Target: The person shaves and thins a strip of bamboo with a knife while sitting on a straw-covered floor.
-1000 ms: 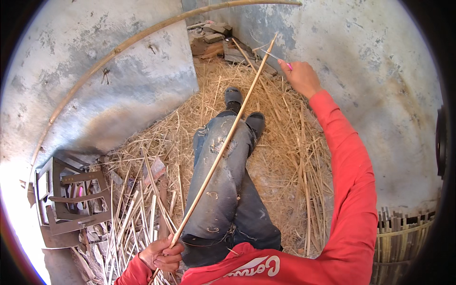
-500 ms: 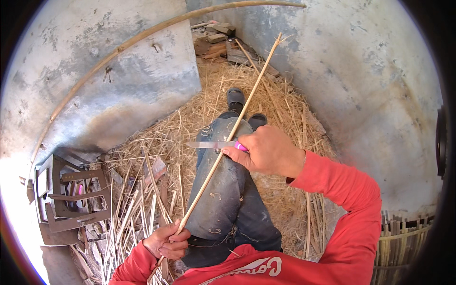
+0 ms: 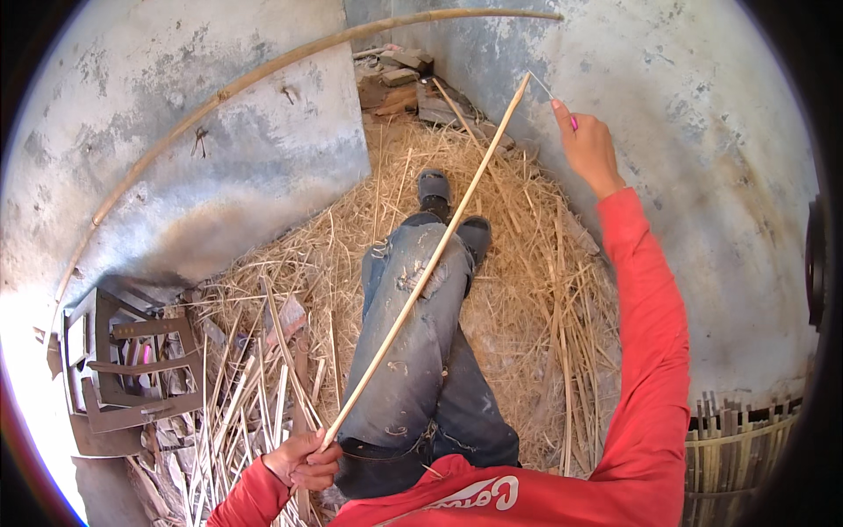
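Note:
A long, pale bamboo strip (image 3: 428, 271) slants across my jeans, from the lower left to the upper right. Its lower end is gripped in my left hand (image 3: 305, 460), close to my left hip. My right arm is stretched far forward, and my right hand (image 3: 588, 145) is closed round the pink handle of a knife (image 3: 542, 86). The thin blade, seen nearly edge-on, points at the strip's far tip; whether it touches cannot be made out. The middle of the strip passes over my thigh.
Shavings (image 3: 518, 351) cover the floor round my legs. Split sticks (image 3: 255, 395) lie on the left beside a broken dark frame (image 3: 145, 360). A long curved pole (image 3: 263, 66) leans along the wall (image 3: 685, 220). A slatted bamboo basket (image 3: 742, 457) stands at lower right; bricks (image 3: 399, 66) are piled in the far corner.
My right hand has moved with the knife from the strip's middle, over my thigh, up and forward to its far tip. The split fibres at that tip no longer show. My left hand stays low.

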Tool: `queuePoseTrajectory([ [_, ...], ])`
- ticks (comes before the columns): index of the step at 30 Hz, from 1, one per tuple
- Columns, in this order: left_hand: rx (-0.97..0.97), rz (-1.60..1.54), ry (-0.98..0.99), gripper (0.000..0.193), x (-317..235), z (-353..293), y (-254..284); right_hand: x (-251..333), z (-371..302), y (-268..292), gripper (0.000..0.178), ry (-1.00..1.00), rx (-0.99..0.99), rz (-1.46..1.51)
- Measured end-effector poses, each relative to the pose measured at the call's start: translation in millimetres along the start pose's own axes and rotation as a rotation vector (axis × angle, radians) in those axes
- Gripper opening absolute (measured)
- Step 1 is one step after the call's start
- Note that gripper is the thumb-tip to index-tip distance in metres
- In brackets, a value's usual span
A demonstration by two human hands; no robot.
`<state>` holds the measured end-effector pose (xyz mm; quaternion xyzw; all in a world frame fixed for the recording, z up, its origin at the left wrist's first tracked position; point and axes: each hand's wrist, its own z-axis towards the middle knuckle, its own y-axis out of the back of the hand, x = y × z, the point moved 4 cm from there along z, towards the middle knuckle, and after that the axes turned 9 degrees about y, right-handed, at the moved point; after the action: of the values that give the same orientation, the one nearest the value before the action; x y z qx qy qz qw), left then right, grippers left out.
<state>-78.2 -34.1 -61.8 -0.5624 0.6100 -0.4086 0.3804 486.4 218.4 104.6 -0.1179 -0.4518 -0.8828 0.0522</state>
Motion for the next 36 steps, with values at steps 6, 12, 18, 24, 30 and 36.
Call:
queuePoseTrajectory([
  [6,-0.118,0.084,0.008,0.06,-15.3,2.0,-7.2,85.1,-41.6,-3.1,0.078,0.181,0.269,0.138],
  [12,-0.117,0.051,-0.015,0.059,-9.5,-1.1,-9.4,119.9,-79.6,-7.4,0.077,0.414,0.276,0.17],
  [18,0.051,-0.134,0.014,0.056,-18.1,2.7,-11.6,119.2,-55.0,-22.1,0.074,0.493,0.23,-0.037],
  [24,-0.239,0.203,-0.064,0.058,-3.5,-12.5,-12.2,-2.9,13.5,1.3,0.075,0.106,0.191,-0.172],
  [30,-0.393,0.303,-0.148,0.058,7.3,-5.9,-8.5,62.7,-14.7,16.1,0.072,0.215,0.316,-0.112],
  [36,-0.477,0.37,-0.167,0.059,3.1,-10.0,-10.8,148.0,-118.9,-1.0,0.066,0.607,0.353,0.028],
])
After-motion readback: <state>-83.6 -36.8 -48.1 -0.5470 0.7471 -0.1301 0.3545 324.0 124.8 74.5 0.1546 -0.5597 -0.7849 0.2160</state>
